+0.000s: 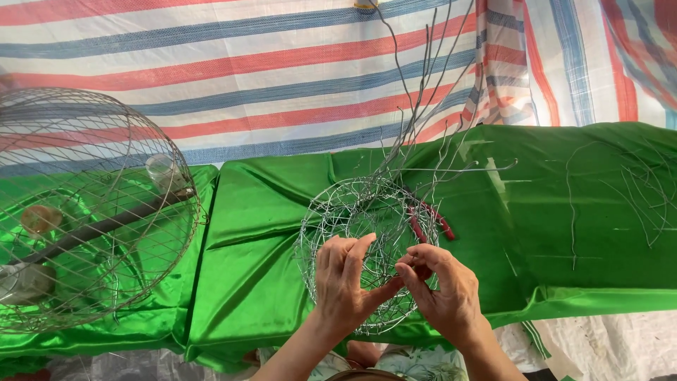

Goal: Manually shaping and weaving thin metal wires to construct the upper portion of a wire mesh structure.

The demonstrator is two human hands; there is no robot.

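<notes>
Left hand (343, 282) and right hand (443, 286) pinch the half-woven round silver wire basket (367, 233); loose wire ends (423, 106) at 12 o'clock could spring back and scratch if the grip slips.

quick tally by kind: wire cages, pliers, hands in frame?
Wire cages: 2 – finished round cage, unfinished wire frame gripped by left hand and right hand
Red-handled pliers: 1
Hands: 2
Total: 5
</notes>
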